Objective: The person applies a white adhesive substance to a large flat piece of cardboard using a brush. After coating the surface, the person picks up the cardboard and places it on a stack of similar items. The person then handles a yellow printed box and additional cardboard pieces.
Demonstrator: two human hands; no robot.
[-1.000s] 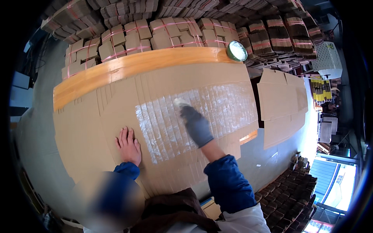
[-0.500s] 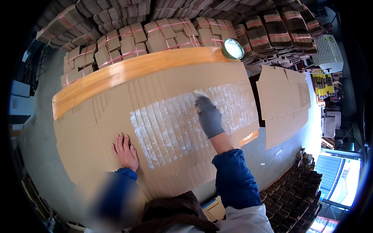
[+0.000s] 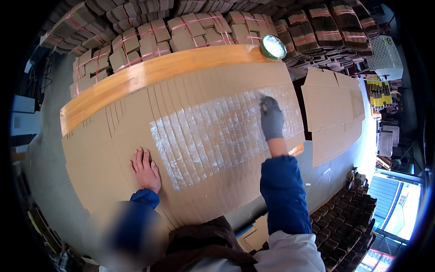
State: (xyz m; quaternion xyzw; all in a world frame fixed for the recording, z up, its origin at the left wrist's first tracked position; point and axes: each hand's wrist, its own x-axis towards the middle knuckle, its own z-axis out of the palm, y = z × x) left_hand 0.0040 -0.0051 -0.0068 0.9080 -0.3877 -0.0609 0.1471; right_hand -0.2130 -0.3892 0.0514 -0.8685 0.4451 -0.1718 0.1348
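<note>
A broad sheet of brown corrugated cardboard (image 3: pixel 118 131) covers most of the wooden table in front of me. A wet, whitish layer of paste (image 3: pixel 204 136) coats the sheet's middle and right in a ridged rectangle. My right hand (image 3: pixel 272 119), in a dark grey glove, is closed at the right part of this coating. It grips a brush (image 3: pixel 263 96), mostly hidden by the fingers. My bare left hand (image 3: pixel 146 171) lies flat on uncoated cardboard, fingers spread, left of the paste. At the table's far right corner stands a green bowl (image 3: pixel 273 47) with white paste inside.
The table's wooden edge (image 3: pixel 158 65) shows behind the sheet. Another flattened cardboard sheet (image 3: pixel 333 115) lies just right of the table. Strapped cardboard bundles (image 3: pixel 190 31) are stacked at the back. Dark stacked pieces (image 3: pixel 340 231) stand at the lower right, near a white perforated crate (image 3: pixel 386 59) farther back.
My right hand has moved right across the coated area with the brush. My left hand stays flat in its place. The whole view has shifted slightly.
</note>
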